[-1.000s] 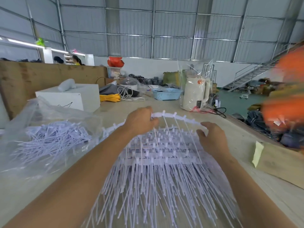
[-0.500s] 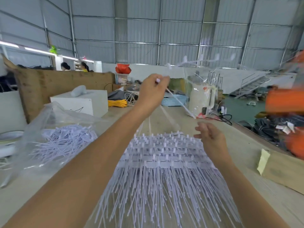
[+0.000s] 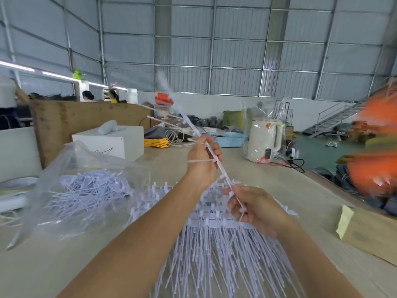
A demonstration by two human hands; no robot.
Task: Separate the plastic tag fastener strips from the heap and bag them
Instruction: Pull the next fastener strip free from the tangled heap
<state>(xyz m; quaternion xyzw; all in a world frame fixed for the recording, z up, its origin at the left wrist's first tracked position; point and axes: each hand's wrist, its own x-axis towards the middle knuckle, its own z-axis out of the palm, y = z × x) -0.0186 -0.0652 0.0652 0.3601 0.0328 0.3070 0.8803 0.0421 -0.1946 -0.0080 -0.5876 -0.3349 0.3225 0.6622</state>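
Note:
A heap of white plastic tag fastener strips (image 3: 217, 252) lies fanned out on the table in front of me. One fastener strip (image 3: 189, 123) is lifted clear of the heap and slants up and away, its thin pins sticking out to the left. My left hand (image 3: 203, 162) grips its middle above the heap. My right hand (image 3: 255, 208) pinches its lower end just over the heap. To the left lies a clear plastic bag (image 3: 71, 168) with several separated strips (image 3: 90, 190) inside.
A white box (image 3: 120, 140) stands behind the bag beside yellow cable (image 3: 155, 143) and a blue basket (image 3: 227, 138). A wrapped white appliance (image 3: 265, 140) stands at the back right. A cardboard piece with yellow tape (image 3: 343, 218) lies right. Two people are far back left.
My left hand has come down from its raised position with the strip. My right hand, open before, now pinches the strip's lower end, and the strip has swung up to the left.

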